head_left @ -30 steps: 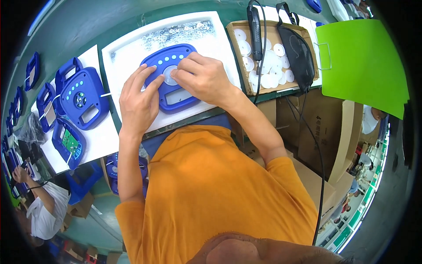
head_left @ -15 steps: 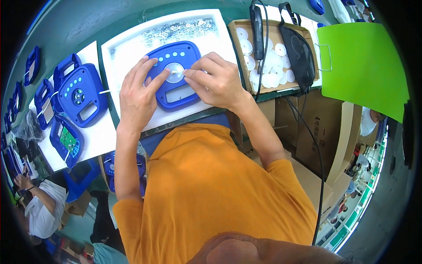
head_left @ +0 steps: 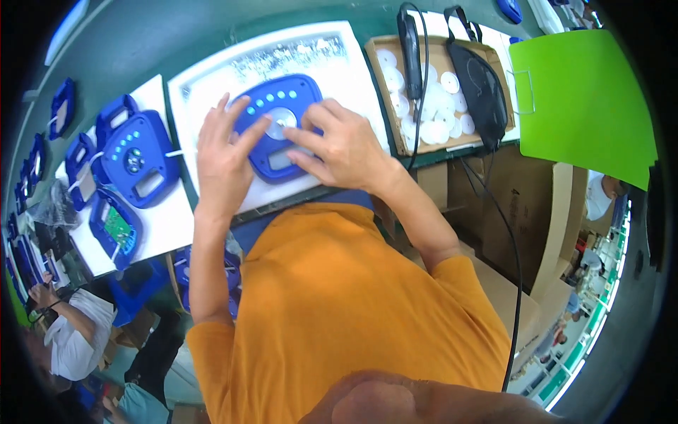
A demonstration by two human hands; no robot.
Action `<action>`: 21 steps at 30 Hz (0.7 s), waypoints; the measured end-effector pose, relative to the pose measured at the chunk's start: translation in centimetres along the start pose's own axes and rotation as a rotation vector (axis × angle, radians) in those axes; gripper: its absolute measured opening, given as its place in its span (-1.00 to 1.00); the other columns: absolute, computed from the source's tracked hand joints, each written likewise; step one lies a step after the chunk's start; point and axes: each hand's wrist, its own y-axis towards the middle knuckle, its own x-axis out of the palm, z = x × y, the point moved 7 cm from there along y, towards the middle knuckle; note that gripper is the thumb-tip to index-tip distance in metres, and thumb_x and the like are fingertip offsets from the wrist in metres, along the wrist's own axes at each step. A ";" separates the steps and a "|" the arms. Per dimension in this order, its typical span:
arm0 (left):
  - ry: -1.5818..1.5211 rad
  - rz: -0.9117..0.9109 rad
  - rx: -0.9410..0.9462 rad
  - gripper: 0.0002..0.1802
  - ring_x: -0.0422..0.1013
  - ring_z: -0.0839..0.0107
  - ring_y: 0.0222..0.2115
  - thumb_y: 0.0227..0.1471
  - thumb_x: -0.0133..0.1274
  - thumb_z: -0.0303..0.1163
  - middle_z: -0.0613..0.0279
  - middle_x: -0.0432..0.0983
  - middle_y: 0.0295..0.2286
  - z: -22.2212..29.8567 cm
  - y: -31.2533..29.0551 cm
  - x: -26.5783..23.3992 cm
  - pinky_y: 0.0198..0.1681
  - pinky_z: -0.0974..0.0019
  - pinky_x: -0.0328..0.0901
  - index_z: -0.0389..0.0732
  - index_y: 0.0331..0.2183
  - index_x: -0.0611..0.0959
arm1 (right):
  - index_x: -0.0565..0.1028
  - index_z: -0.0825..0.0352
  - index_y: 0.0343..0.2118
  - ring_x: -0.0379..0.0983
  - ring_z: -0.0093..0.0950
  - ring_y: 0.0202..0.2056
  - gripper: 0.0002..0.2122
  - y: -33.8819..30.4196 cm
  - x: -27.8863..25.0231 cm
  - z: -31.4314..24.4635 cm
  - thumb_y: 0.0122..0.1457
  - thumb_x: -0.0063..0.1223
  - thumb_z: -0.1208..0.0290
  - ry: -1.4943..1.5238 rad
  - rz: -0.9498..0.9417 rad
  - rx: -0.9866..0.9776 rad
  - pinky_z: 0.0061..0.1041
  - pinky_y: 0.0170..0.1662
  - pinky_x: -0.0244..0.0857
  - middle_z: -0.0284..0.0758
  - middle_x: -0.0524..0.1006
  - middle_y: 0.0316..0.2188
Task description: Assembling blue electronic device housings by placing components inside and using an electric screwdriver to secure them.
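Observation:
A blue plastic housing [head_left: 304, 90] with a row of pale round buttons and a rectangular window lies on a white foam tray [head_left: 353, 92]. A clear round disc [head_left: 284, 115] sits over its middle, with a small piece at its centre. My left hand [head_left: 227, 159] is spread at the housing's left side, its thumb and forefinger apart, one fingertip at the disc's left edge. My right hand [head_left: 346, 147] bends over from the right. Its forefinger touches near the disc's centre and its thumb is apart, over the window area; nothing shows between them.
Small shiny metal pieces [head_left: 289, 56] fill the tray's far end. At right, a cardboard box [head_left: 401, 145] holds white discs [head_left: 441, 106], a corded black-handled tool [head_left: 409, 60] and a black pouch [head_left: 480, 88]. More blue housings [head_left: 152, 134] lie left. A co-worker [head_left: 78, 332] sits at lower left.
My right thumb and forefinger have parted; the forefinger has shifted from the disc's right edge toward its centre and the thumb lower. My left hand stays at the housing. The view has shifted slightly.

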 end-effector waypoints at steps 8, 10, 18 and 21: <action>-0.113 -0.039 -0.009 -0.50 0.44 -0.19 0.34 0.03 0.19 -0.62 -0.04 0.61 0.17 -1.3 -3.8 2.8 0.43 -0.29 0.29 0.00 -0.02 0.88 | 0.72 0.22 -0.11 0.55 -0.24 -0.20 -0.71 -1.0 1.9 -0.4 0.23 0.43 0.14 -0.206 -0.004 -0.028 -0.26 -0.17 0.51 -0.30 0.53 -0.28; -0.171 -0.024 0.002 -0.50 0.41 -0.19 0.36 0.01 0.18 -0.65 -0.03 0.61 0.18 -0.3 -4.0 2.6 0.45 -0.28 0.27 -0.04 -0.03 0.88 | 0.73 0.20 -0.08 0.53 -0.25 -0.19 -0.69 -1.4 1.9 -0.4 0.26 0.42 0.10 -0.216 -0.067 -0.018 -0.26 -0.16 0.51 -0.31 0.53 -0.28; -0.140 0.019 0.007 -0.54 0.42 -0.20 0.34 0.03 0.16 -0.67 0.01 0.63 0.15 0.8 -4.4 2.5 0.44 -0.28 0.27 -0.07 -0.07 0.87 | 0.72 0.23 -0.03 0.53 -0.23 -0.19 -0.64 -2.3 1.2 -1.1 0.25 0.44 0.08 -0.204 0.019 -0.078 -0.25 -0.15 0.51 -0.26 0.53 -0.25; -0.177 0.013 -0.019 -0.53 0.43 -0.21 0.33 0.04 0.17 -0.66 -0.01 0.63 0.15 0.3 -4.1 2.8 0.44 -0.28 0.28 -0.05 -0.05 0.87 | 0.70 0.23 -0.08 0.53 -0.24 -0.17 -0.66 -2.8 1.3 -2.2 0.23 0.42 0.09 -0.184 -0.019 -0.053 -0.28 -0.18 0.49 -0.27 0.51 -0.25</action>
